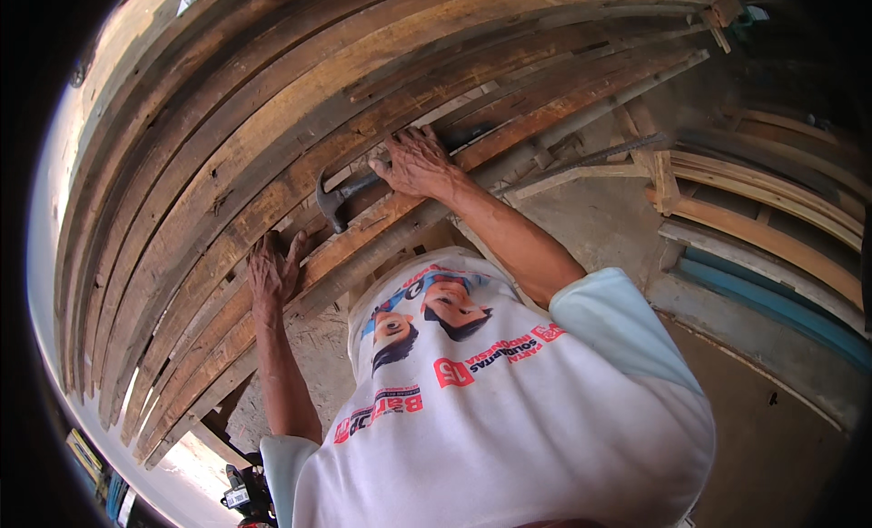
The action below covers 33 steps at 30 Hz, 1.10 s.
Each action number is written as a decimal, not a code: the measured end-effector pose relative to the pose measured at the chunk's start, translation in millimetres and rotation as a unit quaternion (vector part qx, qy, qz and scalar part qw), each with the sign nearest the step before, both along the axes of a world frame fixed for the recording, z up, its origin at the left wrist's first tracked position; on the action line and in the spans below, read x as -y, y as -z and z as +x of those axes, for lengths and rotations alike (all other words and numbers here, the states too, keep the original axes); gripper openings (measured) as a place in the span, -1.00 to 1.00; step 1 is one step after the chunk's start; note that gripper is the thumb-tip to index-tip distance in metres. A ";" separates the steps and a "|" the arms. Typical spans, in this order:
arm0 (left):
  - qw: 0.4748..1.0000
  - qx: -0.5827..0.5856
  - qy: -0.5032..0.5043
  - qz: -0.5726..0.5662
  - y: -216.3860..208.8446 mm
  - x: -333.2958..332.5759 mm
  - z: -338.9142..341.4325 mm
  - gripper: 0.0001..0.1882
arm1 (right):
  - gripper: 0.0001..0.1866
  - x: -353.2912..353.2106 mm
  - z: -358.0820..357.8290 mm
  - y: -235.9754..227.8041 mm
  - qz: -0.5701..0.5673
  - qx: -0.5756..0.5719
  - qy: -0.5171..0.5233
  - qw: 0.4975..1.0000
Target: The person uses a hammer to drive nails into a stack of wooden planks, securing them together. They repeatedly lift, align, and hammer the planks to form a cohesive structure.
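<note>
A claw hammer [334, 201] with a dark metal head lies over long brown wooden planks [259, 169], its handle slanting up to the right. My right hand [418, 162] lies across the handle with bent fingers, closed around it; the fingers' undersides are hidden. The handle's dark end shows beyond that hand. Further left and nearer to me, my left hand [272, 269] rests on the planks, thumb apart from the fingers, holding nothing. Narrow gaps run between the planks.
At the right stands a wooden frame of pale rails [772, 187], with a blue strip [772, 296] below it. A thin dark rod [604, 156] slants beside the near plank edge. Grey floor [590, 210] shows beneath. A dark object [247, 496] sits at the lower left.
</note>
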<state>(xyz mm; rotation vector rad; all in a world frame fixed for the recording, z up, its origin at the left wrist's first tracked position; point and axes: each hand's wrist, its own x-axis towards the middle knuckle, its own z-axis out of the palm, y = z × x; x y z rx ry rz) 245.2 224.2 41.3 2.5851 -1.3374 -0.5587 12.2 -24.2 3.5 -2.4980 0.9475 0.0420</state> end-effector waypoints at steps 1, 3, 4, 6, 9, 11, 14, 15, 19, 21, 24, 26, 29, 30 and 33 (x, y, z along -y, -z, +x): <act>0.999 -0.027 -0.009 0.022 2.5 -2.9 -2.7 -0.17 | -0.19 -1.3 -1.1 -3.4 0.007 0.007 -0.001 1.000; 0.995 -0.071 -0.022 0.064 -6.4 1.8 -0.5 -0.18 | -0.23 0.4 -1.8 -24.7 0.049 -0.045 -0.013 0.998; 0.997 -0.059 -0.014 0.050 -3.0 2.6 0.3 -0.21 | -0.24 -0.3 -3.9 -18.1 0.026 -0.027 -0.001 0.999; 0.998 -0.036 -0.001 0.043 -6.2 5.4 -6.2 -0.23 | -0.28 -3.5 -9.5 5.5 -0.022 0.009 0.021 0.999; 0.999 -0.025 0.005 0.025 -1.5 -3.5 -13.7 -0.25 | -0.29 -13.2 -19.5 -0.9 -0.008 -0.001 0.014 1.000; 0.999 -0.005 0.000 0.047 3.6 -17.5 -21.5 -0.26 | -0.32 -24.6 -30.0 -6.0 -0.003 0.003 0.029 1.000; 0.999 -0.006 0.003 0.051 6.9 -19.6 -27.9 -0.30 | -0.35 -35.8 -43.5 -2.9 -0.026 0.020 0.024 0.999; 0.999 -0.016 -0.011 0.051 5.1 -21.9 -27.6 -0.29 | -0.37 -34.1 -40.9 -8.2 -0.032 0.021 0.019 0.999; 0.969 -0.107 -0.154 -0.161 6.8 -28.5 -19.6 -0.35 | -0.38 -31.0 -40.4 -11.6 -0.030 0.022 0.011 0.999; 0.919 -0.130 -0.325 -0.184 0.5 -35.0 -5.3 -0.34 | -0.38 -26.1 -43.1 -10.9 -0.018 0.043 0.004 0.999; 0.672 -0.293 -0.518 -0.441 37.8 -65.7 12.4 -0.33 | -0.38 -11.3 -38.0 -17.5 0.050 0.119 0.118 0.985; 0.572 -0.357 -0.559 -0.482 41.6 -79.5 20.3 -0.30 | -0.35 8.0 -34.3 -26.5 0.135 0.128 0.256 0.949; 0.446 -0.398 -0.612 -0.518 38.0 -72.5 34.9 -0.20 | -0.22 52.3 -44.9 8.3 0.344 0.332 0.438 0.761; 0.406 -0.402 -0.641 -0.512 32.2 -64.7 41.4 -0.18 | -0.19 63.7 -47.7 15.0 0.373 0.358 0.457 0.724; 0.369 -0.397 -0.671 -0.505 49.3 -48.7 61.5 0.02 | -0.14 89.6 -45.1 35.4 0.404 0.401 0.511 0.644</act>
